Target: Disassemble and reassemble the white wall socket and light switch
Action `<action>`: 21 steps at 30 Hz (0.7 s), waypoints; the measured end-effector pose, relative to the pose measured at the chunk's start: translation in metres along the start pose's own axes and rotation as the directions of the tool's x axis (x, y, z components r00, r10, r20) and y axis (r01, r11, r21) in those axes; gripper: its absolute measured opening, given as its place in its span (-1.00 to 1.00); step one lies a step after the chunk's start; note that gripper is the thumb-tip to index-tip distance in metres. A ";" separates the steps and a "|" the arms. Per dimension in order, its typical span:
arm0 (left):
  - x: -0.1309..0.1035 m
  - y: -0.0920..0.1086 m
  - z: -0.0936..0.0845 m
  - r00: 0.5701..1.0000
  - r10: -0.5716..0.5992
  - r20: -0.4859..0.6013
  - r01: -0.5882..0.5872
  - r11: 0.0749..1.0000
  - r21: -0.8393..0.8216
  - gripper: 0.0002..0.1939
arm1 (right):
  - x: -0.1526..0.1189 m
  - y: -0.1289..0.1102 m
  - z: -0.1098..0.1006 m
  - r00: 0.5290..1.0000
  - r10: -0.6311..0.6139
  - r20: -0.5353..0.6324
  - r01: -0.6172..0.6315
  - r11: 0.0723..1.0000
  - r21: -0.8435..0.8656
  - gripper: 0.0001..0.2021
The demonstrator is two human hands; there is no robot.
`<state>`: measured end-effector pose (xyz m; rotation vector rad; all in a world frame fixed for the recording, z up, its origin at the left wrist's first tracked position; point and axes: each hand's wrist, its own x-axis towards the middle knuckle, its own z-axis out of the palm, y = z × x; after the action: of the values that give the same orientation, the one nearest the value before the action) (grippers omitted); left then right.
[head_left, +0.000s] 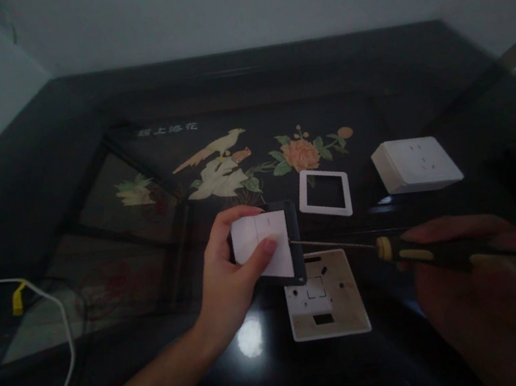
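My left hand (pixel 230 266) grips a wall switch (pixel 270 223) with white rocker plates and a dark backing frame, its thumb pressed on the white face. In my right hand (pixel 490 300) is a screwdriver (pixel 424 251) with a black and yellow handle, pointing left. The screwdriver's tip meets the right edge of the switch's white plate. Partly under the switch lies an open white back box (pixel 327 303) with holes in its base. Beyond it, a white square frame (pixel 303 195) rests flat on the table.
A white boxed socket (pixel 422 163) sits at the right on the dark glossy table (pixel 342 75). The tabletop carries a bird and flower picture. At the left runs a white cable (pixel 68 327) with a yellow tag (pixel 18 300). Pale walls stand behind.
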<state>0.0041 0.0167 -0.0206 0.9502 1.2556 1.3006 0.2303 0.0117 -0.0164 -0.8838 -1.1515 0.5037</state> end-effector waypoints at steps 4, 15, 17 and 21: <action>-0.001 0.001 0.005 0.996 -0.090 -0.006 0.088 0.984 -0.155 -0.59 | 0.002 -0.004 0.016 1.000 -0.003 -0.030 0.006 0.997 0.072 -0.76; 0.004 0.005 0.006 0.992 -0.129 0.007 0.127 0.955 -0.268 -0.55 | 0.000 -0.012 0.026 0.962 0.270 0.049 -0.274 0.951 0.140 -0.83; 0.005 0.004 0.005 0.993 -0.121 -0.001 0.118 0.963 -0.241 -0.58 | 0.004 -0.012 0.024 0.959 0.278 0.063 -0.284 0.948 0.140 -0.83; 0.007 0.000 0.002 0.994 -0.109 0.002 0.108 0.983 -0.147 -0.62 | 0.019 -0.009 0.015 0.960 0.272 0.062 -0.274 0.962 0.020 -0.81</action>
<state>0.0046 0.0241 -0.0217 0.7639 1.1826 1.2921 0.2220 0.0256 0.0035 -1.0155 -1.0779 0.7746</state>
